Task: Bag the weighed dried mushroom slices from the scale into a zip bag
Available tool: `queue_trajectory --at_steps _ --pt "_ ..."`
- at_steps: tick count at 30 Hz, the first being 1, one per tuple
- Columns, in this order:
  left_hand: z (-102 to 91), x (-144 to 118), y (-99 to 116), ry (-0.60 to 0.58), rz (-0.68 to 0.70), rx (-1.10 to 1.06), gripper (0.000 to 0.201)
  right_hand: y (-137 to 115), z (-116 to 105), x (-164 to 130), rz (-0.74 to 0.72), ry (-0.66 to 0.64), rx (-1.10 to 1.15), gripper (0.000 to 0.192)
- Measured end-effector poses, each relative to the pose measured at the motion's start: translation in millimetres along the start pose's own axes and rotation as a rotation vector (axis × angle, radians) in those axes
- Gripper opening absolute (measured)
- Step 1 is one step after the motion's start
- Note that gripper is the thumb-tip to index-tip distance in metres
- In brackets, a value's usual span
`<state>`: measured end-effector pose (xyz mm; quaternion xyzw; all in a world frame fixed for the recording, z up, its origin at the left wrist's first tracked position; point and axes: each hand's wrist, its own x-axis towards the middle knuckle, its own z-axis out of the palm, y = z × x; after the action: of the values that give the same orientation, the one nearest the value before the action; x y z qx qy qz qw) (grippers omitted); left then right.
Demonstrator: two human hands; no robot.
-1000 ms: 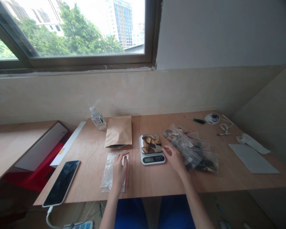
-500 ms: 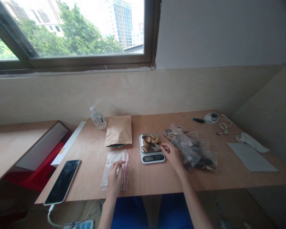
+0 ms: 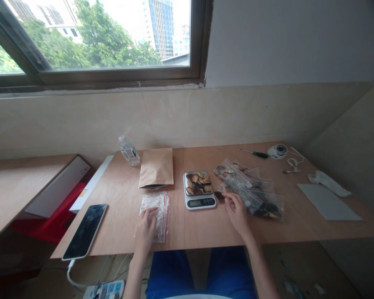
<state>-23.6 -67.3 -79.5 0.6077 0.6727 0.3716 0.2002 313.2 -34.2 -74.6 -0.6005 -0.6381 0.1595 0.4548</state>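
My right hand [image 3: 237,211] is just right of the white digital kitchen scale [image 3: 187,204]. Its thumb and fingers pinch a dark brown dried mushroom slice [image 3: 219,196] low over the wood. Several tan and dark dried mushroom slices [image 3: 200,179] lie on the scale's square plate; the display digits are too small to read. My left hand [image 3: 146,226] rests with loosely bent fingers apart on a stack of clear zip bags with red seals [image 3: 160,235]. Beside my right hand lie several zip bags of dried mushroom slices [image 3: 252,195].
Behind the zip bags is a brown paper pouch [image 3: 156,168], next to a plastic bottle [image 3: 129,151]. A phone [image 3: 85,231] on a cable lies front left. To the right are a screwdriver [image 3: 260,155], a white dome camera [image 3: 277,152] and a white sheet [image 3: 328,203].
My right hand has moved right, off the scale's edge, and a dark mushroom slice now shows at its fingertips beside the scale. My left hand stays on the zip bags, shifted slightly left.
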Motion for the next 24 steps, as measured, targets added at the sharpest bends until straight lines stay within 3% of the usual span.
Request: queue_trajectory --at_steps 6,12,16,20,24 --pt "10.0 5 0 0.000 0.086 0.190 0.032 -12 7 -13 -0.019 -0.047 -0.087 0.026" --pt "11.5 6 8 -0.053 0.040 0.366 0.036 0 17 -14 -0.080 -0.043 -0.285 0.035" --pt "15.1 5 9 -0.015 0.027 0.375 0.030 12 25 -10 -0.134 -0.083 -0.352 0.039" --pt "19.7 2 4 0.040 0.068 0.327 0.019 17 29 -15 -0.111 -0.092 -0.408 0.032" --pt "22.2 0 -1 0.036 0.088 0.329 0.020 17 27 -27 -0.095 -0.084 -0.414 0.031"
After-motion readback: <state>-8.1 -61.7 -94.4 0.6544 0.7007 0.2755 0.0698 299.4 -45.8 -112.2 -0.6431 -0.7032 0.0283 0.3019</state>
